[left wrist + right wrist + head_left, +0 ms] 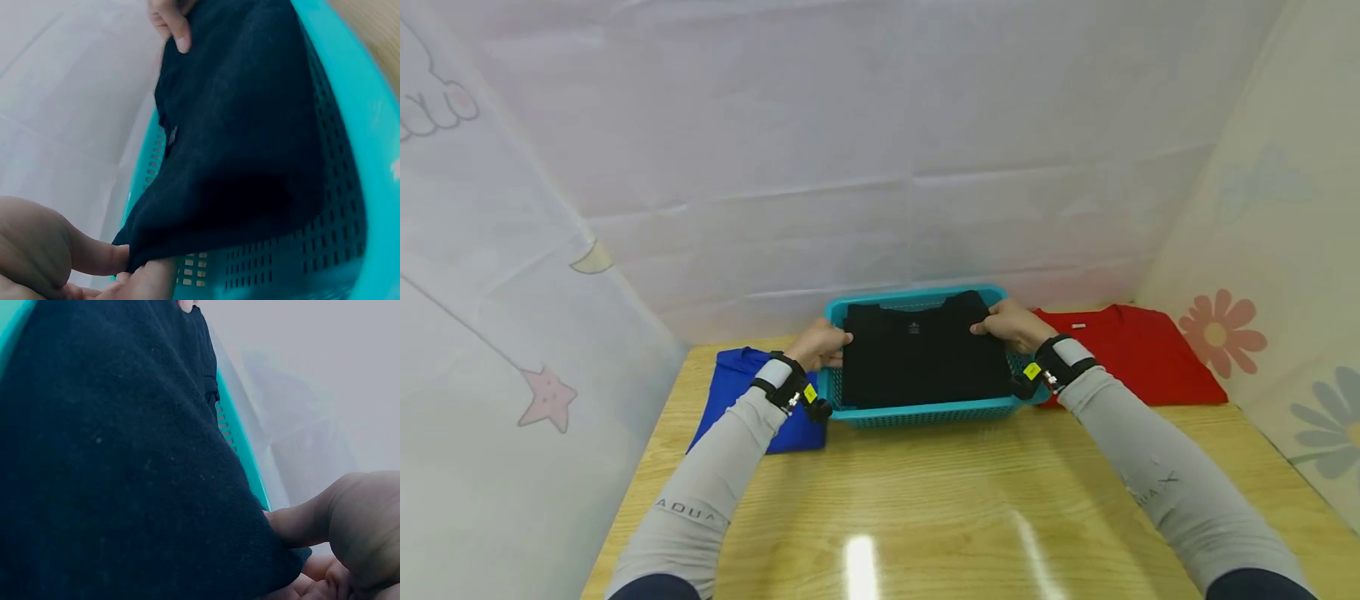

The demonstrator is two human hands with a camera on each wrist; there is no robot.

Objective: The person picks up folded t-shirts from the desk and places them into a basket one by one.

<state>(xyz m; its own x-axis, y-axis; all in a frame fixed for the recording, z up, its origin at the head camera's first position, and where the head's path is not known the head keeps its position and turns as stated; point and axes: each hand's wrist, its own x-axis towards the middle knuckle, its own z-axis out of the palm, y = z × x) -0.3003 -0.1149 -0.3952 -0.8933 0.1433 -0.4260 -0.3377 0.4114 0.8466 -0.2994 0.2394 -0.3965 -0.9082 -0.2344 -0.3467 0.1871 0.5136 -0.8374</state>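
A folded black T-shirt (925, 358), its neckline toward the wall, lies within the outline of a turquoise plastic basket (925, 417). My left hand (822, 343) pinches the shirt's left edge between thumb and fingers. On the opposite edge, my right hand (1011, 325) pinches the cloth near the shoulder. In the left wrist view the black cloth (244, 125) spans the basket, with slotted basket wall (250, 262) showing below its edge. The right wrist view has the thumb on top of the cloth (137, 456) and fingers beneath its corner.
A folded blue garment (797, 432) lies left of the basket, partly under my left forearm. To the right is a folded red shirt (1135, 358). All rest on a wooden table (910, 500), with a pale sheet-covered wall (880, 208) close behind and printed walls at both sides.
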